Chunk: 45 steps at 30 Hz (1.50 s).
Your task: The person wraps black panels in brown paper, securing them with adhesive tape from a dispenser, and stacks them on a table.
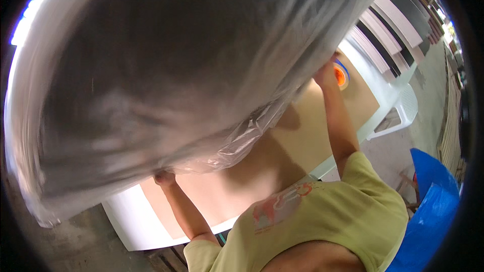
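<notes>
— What's the left hand [164, 177] doing?

— It's up at the lower edge of the big bag [151, 85], a bulky dark load wrapped in clear plastic. The fingers are curled shut, pinching the bunched plastic at the bag's underside.

— And the right hand [325, 73]?

— Raised higher, at the bag's far edge. It presses against the plastic there, but the fingers are mostly hidden behind the wrap, so I can't tell how far they are closed or whether they truly grip.

— Where's the bag itself?

— Held up close to the camera, filling most of the view from the top left across to the upper right. It hangs over a brown board [302, 136] that lies on a white table [128, 221].

— Anything near the right hand?

— A roll of tape [341, 74], orange with a blue rim, lies on the board just beside that hand. I can't tell if the hand touches it.

— What else is around?

— A white plastic chair [403, 108] past the table's far end, a stack of dark and pale panels [390, 25] leaning at the upper right, and something blue [428, 201] on the floor at the lower right. The person wears a yellow-green shirt [322, 216].
</notes>
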### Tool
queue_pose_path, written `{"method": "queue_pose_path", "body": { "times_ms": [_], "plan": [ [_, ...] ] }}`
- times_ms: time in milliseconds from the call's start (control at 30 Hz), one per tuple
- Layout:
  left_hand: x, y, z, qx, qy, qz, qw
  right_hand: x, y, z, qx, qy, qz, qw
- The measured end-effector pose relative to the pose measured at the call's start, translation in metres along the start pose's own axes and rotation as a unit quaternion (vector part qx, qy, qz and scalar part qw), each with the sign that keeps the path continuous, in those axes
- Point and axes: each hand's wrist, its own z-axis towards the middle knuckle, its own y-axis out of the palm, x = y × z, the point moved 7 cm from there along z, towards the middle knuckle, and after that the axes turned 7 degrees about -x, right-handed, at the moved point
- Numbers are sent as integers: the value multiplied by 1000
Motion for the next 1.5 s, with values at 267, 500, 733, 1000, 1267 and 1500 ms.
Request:
{"method": "queue_pose_path", "body": {
  "times_ms": [267,500,733,1000,1267,1500],
  "plan": [
    [-37,-49,-46,92,-2,77,993,5,-7,-41,-55,-10,-16,998],
    [-50,-10,-26,151,-175,291,928,79,-59,-23,29,-4,37,999],
    [-22,29,22,229,-235,127,936,33,-33,-1,134,162,-68,975],
    [-167,-10,-61,235,-575,-66,781,123,4,-12,40,437,-207,874],
    [-205,-60,-82,117,-649,309,685,193,-23,-13,-28,496,-241,834],
    [-26,-137,-80,336,-455,642,517,211,-28,-15,-55,510,-190,837]
  ]
}}
